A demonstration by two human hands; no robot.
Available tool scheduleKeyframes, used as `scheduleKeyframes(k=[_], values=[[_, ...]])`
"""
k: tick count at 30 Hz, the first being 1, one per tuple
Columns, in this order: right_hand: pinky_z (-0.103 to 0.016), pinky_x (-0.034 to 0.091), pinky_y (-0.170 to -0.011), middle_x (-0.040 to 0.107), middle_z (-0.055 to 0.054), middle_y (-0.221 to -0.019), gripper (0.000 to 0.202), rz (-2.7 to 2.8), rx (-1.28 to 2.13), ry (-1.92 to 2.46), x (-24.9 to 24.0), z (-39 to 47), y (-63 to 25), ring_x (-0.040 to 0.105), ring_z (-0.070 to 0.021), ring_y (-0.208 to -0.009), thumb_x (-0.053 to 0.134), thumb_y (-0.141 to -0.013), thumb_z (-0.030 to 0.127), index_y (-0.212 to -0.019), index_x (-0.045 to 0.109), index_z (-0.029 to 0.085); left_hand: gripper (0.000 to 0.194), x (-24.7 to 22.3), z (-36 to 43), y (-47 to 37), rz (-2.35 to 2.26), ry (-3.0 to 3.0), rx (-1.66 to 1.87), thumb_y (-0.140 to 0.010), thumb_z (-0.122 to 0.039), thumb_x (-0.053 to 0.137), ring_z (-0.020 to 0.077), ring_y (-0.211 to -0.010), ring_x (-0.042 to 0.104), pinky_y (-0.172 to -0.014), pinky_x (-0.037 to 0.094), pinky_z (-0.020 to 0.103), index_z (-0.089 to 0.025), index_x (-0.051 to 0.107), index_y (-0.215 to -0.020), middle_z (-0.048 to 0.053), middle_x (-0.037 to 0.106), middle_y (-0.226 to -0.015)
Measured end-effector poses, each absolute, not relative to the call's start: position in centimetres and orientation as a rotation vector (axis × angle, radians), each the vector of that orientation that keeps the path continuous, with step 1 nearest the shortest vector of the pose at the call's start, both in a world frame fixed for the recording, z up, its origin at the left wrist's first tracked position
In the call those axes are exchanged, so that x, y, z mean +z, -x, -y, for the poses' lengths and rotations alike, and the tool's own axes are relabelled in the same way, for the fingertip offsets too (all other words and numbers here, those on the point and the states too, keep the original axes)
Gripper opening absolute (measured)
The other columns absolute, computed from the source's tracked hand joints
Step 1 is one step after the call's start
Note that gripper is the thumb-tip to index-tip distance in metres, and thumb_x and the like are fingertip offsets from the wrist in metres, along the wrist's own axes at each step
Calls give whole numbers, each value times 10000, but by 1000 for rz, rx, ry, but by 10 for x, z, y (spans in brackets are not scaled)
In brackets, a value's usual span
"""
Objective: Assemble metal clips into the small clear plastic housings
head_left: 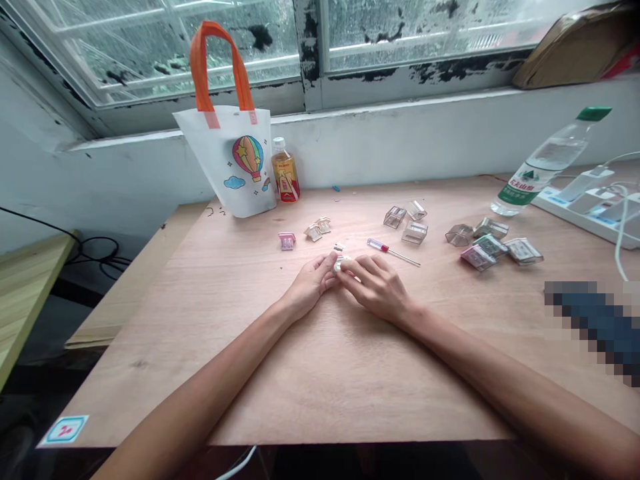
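Pale wooden table (pixel 200 353) against a white wall (pixel 360 150), below daylit windows (pixel 425 30) with peeling frames (pixel 311 53).

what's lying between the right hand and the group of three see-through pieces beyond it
In the head view, a screwdriver lies there, on the table between the right hand and the three see-through pieces.

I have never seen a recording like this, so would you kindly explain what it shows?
There is no machine here, only a person's two bare hands. The single picture comes from a camera worn on the head, looking forward and down. The left hand and right hand together hold a small pale piece. Around them on the wooden table lie a screwdriver, a pink piece and several see-through plastic pieces; a bag and an amber drink bottle stand farther back.
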State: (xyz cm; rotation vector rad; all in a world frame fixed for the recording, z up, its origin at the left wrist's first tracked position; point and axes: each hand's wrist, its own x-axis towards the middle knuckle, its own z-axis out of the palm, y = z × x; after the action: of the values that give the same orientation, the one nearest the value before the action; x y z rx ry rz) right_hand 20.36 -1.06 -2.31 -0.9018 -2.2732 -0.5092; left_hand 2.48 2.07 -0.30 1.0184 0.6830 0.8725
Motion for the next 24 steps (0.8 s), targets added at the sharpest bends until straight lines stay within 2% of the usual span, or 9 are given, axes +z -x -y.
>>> scheduleKeyframes(k=[6, 10, 12, 15, 18, 24], values=[[-387, 525, -826, 718, -79, -1037, 140, 2099, -174, 899, -24, 5, -208, 642, -227, -940, 545, -1005, 194, -1018, 679, 231, 419, -7, -18, -28, -766, -997, 1091, -854, -478, 771, 184, -981, 691, -987, 509, 355, -137, 636, -1056, 80, 714, -1053], [-291, 485, -645, 692, -56, -928, 132, 2000, 93, 996, -28, 6, -222, 648, -176, -789, 562, -1004, 243, -1059, 680, 215, 410, -8, -21, -26, -817, -1002, 1167, -856, -488, 766, 195, -974, 712, -987, 511, 376, -151, 614, -1033, 75, 701, -1065], [-273, 456, -608, 691, -44, -937, 161, 2089, 214, 1005, -30, 9, -223, 634, -154, -735, 578, -1000, 263, -1109, 686, 214, 430, -8, -23, -25, -842, -1012, 1206, -852, -520, 757, 198, -959, 713, -946, 520, 362, -156, 612, -1028, 68, 691, -1048], [-276, 473, -682, 699, -47, -1035, 192, 2185, 366, 1036, -30, 12, -214, 648, -143, -761, 595, -1000, 318, -1126, 707, 225, 441, -8, -26, -25, -882, -1022, 1288, -856, -564, 730, 181, -931, 700, -901, 520, 329, -162, 613, -994, 51, 678, -1011], [-281, 471, -745, 710, -39, -1042, 188, 2181, 497, 1113, -29, 12, -197, 666, -156, -834, 629, -983, 361, -1087, 734, 245, 429, -9, -28, -24, -920, -1032, 1329, -855, -568, 726, 165, -909, 684, -870, 516, 305, -167, 609, -955, 34, 664, -957], [-277, 438, -721, 704, -27, -970, 130, 2147, 534, 1223, -28, 8, -186, 649, -161, -820, 660, -964, 317, -926, 754, 235, 412, -11, -29, -24, -908, -1102, 1299, -871, -552, 717, 141, -877, 655, -815, 504, 268, -159, 633, -960, 35, 648, -973]])
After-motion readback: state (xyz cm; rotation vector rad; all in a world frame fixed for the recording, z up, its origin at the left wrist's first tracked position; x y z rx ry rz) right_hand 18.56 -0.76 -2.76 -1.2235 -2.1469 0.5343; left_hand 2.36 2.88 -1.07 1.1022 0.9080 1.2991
